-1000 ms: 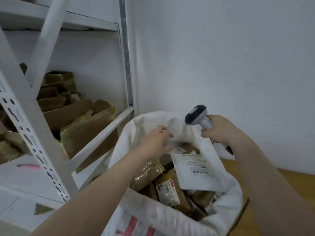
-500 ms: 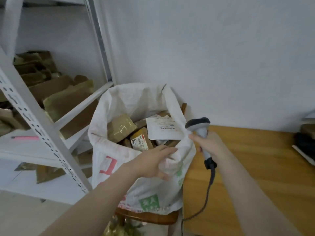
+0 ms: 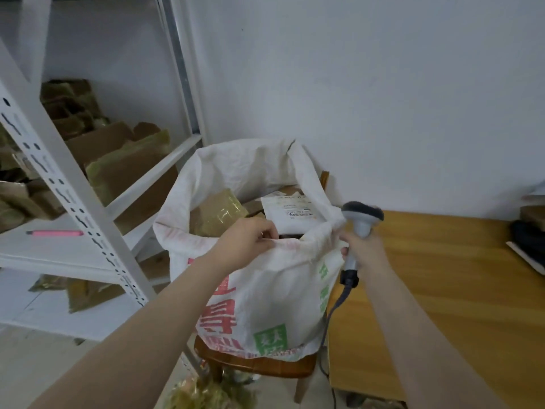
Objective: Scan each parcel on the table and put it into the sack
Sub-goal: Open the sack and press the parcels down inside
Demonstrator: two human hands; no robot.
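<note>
White woven plastic sack (image 3: 265,290) with red and green printing stands open on a round brown wooden stool (image 3: 259,364), just beside the left edge of the light wooden table (image 3: 442,290). From the head camera, the left hand (image 3: 244,246) pinches the sack's near rim, its fingers curled over the fabric edge. The right hand (image 3: 364,249) is wrapped around the handle of a grey handheld barcode scanner (image 3: 361,219), held upright at the sack's right side, with its dark cable (image 3: 330,314) hanging down between sack and table. The bunched rim reaches the right hand; whether it also holds fabric cannot be told. Inside the sack lie a brown tape-wrapped parcel (image 3: 218,214) and a flat white mailer with a printed label (image 3: 290,212). To the left, a white metal shelf rack (image 3: 73,184) carries brown cardboard boxes (image 3: 126,166) and a pink pen (image 3: 54,233). A dark item (image 3: 528,240) sits at the table's far right edge.
</note>
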